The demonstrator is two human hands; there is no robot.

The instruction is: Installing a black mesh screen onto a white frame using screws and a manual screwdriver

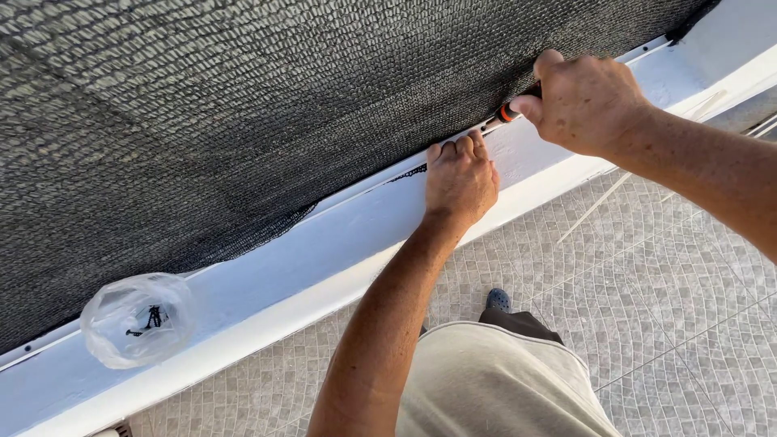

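Observation:
A dark shade mesh (267,105) hangs along a white ledge (324,243), its lower edge running diagonally up to the right. My left hand (460,180) presses the mesh's lower edge against the ledge with curled fingertips. My right hand (584,101) is closed round the handle of a screwdriver (503,116) with an orange and black collar, whose tip points at the mesh edge just above my left fingers. The handle is mostly hidden in my fist.
A clear plastic bag (137,320) with several small dark screws lies on the ledge at the lower left. Below the ledge is a tiled floor (647,275). My beige shorts (494,380) and one blue shoe (498,299) show at the bottom.

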